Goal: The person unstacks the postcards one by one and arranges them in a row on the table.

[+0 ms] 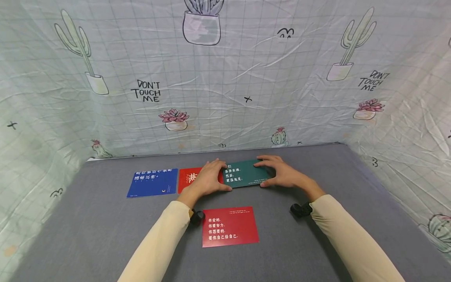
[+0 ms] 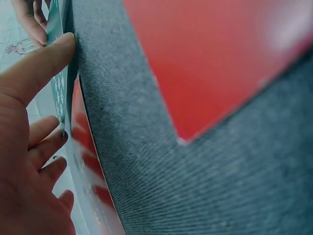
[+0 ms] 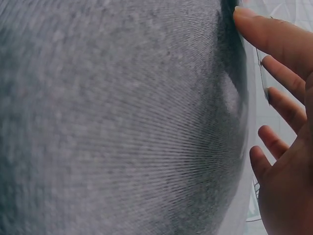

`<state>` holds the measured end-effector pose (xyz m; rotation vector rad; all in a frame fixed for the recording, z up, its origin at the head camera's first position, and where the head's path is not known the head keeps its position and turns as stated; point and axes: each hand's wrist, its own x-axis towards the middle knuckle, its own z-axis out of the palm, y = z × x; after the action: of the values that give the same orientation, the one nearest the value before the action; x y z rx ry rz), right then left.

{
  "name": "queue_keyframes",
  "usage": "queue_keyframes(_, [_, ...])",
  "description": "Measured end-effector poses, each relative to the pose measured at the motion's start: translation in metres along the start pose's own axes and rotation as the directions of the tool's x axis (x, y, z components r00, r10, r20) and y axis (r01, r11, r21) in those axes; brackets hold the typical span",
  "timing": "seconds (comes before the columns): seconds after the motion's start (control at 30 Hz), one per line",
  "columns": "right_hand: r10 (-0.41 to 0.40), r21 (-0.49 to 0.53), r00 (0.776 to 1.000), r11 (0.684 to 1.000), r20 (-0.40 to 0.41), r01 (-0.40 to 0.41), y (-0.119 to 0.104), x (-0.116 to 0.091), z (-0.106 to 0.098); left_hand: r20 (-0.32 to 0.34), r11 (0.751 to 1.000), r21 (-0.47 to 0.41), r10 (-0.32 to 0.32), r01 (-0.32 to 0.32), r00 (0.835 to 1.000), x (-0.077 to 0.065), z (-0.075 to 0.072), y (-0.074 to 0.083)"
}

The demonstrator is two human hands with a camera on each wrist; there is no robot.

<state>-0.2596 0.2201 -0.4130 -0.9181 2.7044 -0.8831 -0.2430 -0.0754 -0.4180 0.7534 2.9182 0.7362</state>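
Note:
A green card [image 1: 244, 172] with white Chinese writing is held between both hands, and in the left wrist view it seems slightly raised off the cloth. My left hand [image 1: 208, 179] grips its left end, thumb on the near edge and fingers on the far one. At the other end my right hand [image 1: 286, 174] holds the card likewise between thumb and fingertips. Partly hidden under the left hand lies a red card [image 1: 184, 184] with a large character. In the right wrist view, only a thin edge of the green card shows beside the fingers.
A blue card [image 1: 153, 186] lies left of the partly hidden red one. Nearer the front is another red card [image 1: 230, 231] with white writing, close to the left wrist. Grey cloth [image 1: 105, 235] covers the table, and a cactus-print curtain [image 1: 225, 78] hangs behind.

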Motion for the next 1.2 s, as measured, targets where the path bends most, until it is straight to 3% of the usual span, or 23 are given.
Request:
queue_keyframes(0.73, [0.050,0.009,0.998,0.999,0.047,-0.051,0.0084,0.0031,0.0053,0.057,0.996,0.080,-0.041,0.037,0.998,0.0038,0.0001,-0.0041])
queue_keyframes(1.2, [0.046,0.000,0.997,0.999,0.066,-0.046,0.0070,0.0046,0.0041,0.046,0.995,0.086,-0.055,0.051,0.997,0.0039,0.0031,-0.0055])
